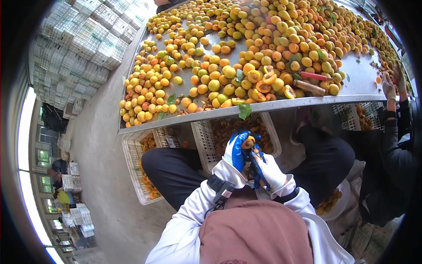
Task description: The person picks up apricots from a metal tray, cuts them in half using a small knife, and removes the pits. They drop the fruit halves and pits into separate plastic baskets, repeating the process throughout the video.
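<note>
My left hand [238, 152], in a blue and white glove, is closed around a cut apricot [249, 141] above a crate. Close against it, my right hand [269, 170] in a similar glove grips a thin tool that looks like a small knife [256, 152]; the fingers hide most of it. Below the hands, a white plastic crate [203, 140] holds apricot pieces. On the table edge ahead lie cut apricot halves [263, 85], a red-handled tool [313, 76] and a wooden-handled tool [309, 87].
A metal table [193, 118] with a raised rim carries many whole apricots [281, 35]. Another crate [140, 187] of apricot pieces stands by my left knee. At the right, a co-worker's gloved hands [389, 86] are over the table. Stacked crates [79, 44] line the left.
</note>
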The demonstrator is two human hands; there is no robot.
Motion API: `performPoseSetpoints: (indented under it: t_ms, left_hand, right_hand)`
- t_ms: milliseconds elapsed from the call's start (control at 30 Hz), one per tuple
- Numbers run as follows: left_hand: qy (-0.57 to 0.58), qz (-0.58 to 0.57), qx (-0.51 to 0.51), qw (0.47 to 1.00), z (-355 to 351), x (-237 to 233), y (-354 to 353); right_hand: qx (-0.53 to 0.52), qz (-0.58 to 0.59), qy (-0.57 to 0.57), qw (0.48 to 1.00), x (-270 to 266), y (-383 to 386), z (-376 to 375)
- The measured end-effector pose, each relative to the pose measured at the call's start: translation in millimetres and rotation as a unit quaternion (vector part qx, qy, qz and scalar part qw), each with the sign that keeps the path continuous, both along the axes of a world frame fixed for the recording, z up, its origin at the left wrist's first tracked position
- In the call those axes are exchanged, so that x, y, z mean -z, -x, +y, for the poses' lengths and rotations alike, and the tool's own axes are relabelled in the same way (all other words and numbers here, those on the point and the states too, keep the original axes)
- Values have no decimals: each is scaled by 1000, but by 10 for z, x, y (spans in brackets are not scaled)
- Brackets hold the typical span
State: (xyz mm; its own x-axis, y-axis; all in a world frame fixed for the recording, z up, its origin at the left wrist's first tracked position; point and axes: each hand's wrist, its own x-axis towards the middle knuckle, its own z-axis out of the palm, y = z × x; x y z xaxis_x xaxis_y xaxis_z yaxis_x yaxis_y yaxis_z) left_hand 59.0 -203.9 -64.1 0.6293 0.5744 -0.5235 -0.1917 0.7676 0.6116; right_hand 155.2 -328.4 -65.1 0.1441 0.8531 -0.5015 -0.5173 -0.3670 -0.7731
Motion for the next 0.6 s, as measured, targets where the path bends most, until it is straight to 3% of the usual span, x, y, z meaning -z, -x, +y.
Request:
performPoseSetpoints:
  t_ms: [100, 233, 300, 433, 500, 533, 567, 600]
  left_hand:
    - [-7, -27, 14, 999, -15, -12, -26]
    - [-34, 29, 8, 999, -67, -152, -101]
    - [-88, 54, -20, 994, -80, -107, -147]
    - [-211, 104, -25, 972, -59, 55, -138]
    - [-253, 114, -17, 960, -66, 56, -136]
    - [-295, 123, -9, 948, -70, 34, -141]
    - [-339, 128, 13, 932, -72, 4, -120]
    - [-339, 127, 13, 932, -73, 0, -129]
  right_hand:
    - [-1, -7, -3, 1000, 27, -4, -4]
    - [20, -13, -21, 1000, 91, 93, 16]
    - [23, -215, -89, 972, 253, 163, 29]
    - [8, -159, -112, 981, 206, 100, 42]
    - [-53, 36, 8, 998, 126, -29, 41]
    - [-51, 36, 7, 998, 109, -59, 25]
    - [-31, 222, -6, 974, 95, -79, 9]
    - [-11, 399, -21, 916, 67, -103, 3]
